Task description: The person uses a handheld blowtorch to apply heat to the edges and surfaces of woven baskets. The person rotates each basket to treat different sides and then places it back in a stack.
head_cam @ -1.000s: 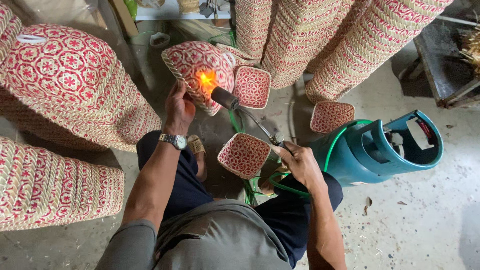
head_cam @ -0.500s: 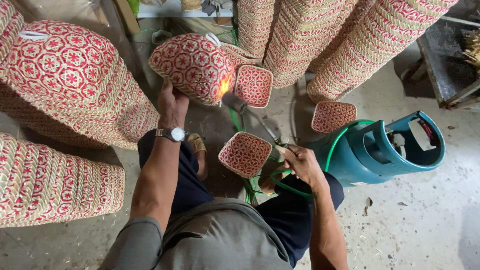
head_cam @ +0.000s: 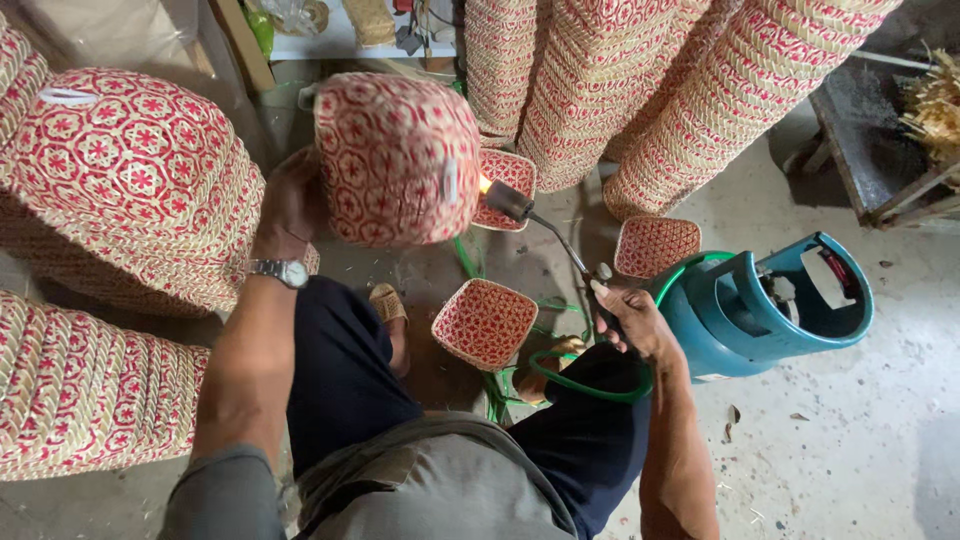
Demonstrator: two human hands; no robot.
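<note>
A concrete workshop floor (head_cam: 880, 440) is crowded with stacks of red-and-straw woven baskets (head_cam: 130, 190). The left hand (head_cam: 290, 205) grips a woven basket (head_cam: 398, 158), held up off the floor above the knees. The right hand (head_cam: 630, 320) has its fingers closed round a gas torch (head_cam: 545, 230), whose small flame licks the basket's right side, apparently singeing loose fibres. Turning the basket to a fresh face would likely come next. A teal gas cylinder (head_cam: 760, 310) lies near the right hand, its green hose (head_cam: 590, 385) looping over the leg; small lids (head_cam: 485, 322) lie underfoot.
</note>
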